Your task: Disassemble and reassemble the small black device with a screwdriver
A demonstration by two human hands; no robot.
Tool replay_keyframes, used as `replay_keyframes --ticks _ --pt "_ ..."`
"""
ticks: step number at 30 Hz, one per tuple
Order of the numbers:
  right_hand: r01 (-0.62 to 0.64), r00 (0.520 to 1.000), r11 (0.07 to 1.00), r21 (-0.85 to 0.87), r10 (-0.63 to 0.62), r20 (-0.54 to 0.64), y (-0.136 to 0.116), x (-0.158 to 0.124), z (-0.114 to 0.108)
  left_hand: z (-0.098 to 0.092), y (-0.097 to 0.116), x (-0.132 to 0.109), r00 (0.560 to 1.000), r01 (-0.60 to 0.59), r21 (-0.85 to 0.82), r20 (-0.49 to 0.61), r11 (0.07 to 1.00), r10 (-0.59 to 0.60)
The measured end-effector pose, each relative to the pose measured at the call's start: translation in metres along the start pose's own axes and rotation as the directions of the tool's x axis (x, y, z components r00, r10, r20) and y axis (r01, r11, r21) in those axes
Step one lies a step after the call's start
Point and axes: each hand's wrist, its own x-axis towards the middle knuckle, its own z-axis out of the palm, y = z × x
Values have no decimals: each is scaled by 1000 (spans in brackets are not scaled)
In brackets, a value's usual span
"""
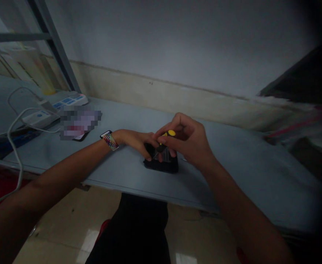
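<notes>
In my right hand [190,141] is a small screwdriver [166,137] with a black and yellow handle, pinched between thumb and fingers. Its thin shaft slants down to the left over a flat black box-shaped object [162,167], whose exact kind I cannot make out. That object lies on the grey-blue tabletop [128,167]. My left hand [137,141] grips it from the left and far side, thumb at its left edge, the other fingertips partly hidden behind my right hand. A colourful woven watch band is on my left wrist.
A phone [80,126], partly pixelated, lies to the left beside a white power strip [53,110] with white cables [11,135]. Behind stand a clear cup [37,69] and a metal frame [59,47]. A wall [161,88] borders the table's far edge.
</notes>
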Motion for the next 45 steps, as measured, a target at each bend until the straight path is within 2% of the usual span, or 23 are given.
replay_keyframes --ticks 4,6,9,11,13,14,16,18,20,22,24,28,33,38,42,45 --pt "46 997 991 -122 -39 61 9 -2 -7 3 7 -1 1000 8 39 10 999 -8" --pt "126 991 966 -225 -134 -18 4 -3 -13 4 13 -3 999 32 133 -31 991 -29" --pt "246 923 882 -403 -340 -181 -11 -11 -30 7 21 -6 995 60 238 -97 969 -37" --pt "230 901 819 -526 -384 -204 -20 -20 -46 7 23 -7 993 68 257 -109 964 -41" --pt "97 953 730 -676 -263 -147 -21 -35 -62 6 23 -7 994 71 267 -105 961 -45" --pt "35 976 644 -764 -185 -112 -18 -43 -70 5 22 -7 994 72 274 -104 959 -44" --pt "-113 992 445 -889 3 -124 -8 -62 -85 4 21 -6 993 69 281 -113 957 -38" --pt "-283 954 250 -926 177 -243 4 -82 -98 3 19 -5 992 66 278 -123 958 -33" --pt "-358 917 161 -920 246 -314 15 -101 -108 2 17 -5 991 70 268 -132 961 -35" --pt "-334 922 154 -930 260 -288 22 -117 -116 3 15 -5 987 84 261 -152 962 -45" --pt "-320 932 191 -928 240 -272 27 -128 -121 3 14 -6 981 108 280 -187 954 -56" --pt "-354 931 218 -909 171 -322 37 -132 -129 -2 12 -11 956 201 379 -277 903 -97" --pt "-423 899 61 -904 149 -411 46 -111 -138 -7 11 -15 936 224 316 -332 922 -113" --pt "-506 840 -76 -859 181 -511 44 -92 -140 -6 10 -14 931 219 307 -351 926 -104" --pt "-553 815 -129 -823 120 -566 37 -83 -130 -6 9 -13 922 264 370 -368 891 -120" --pt "-567 822 -91 -819 7 -570 29 -74 -118 -8 7 -12 913 312 398 -378 863 -156"
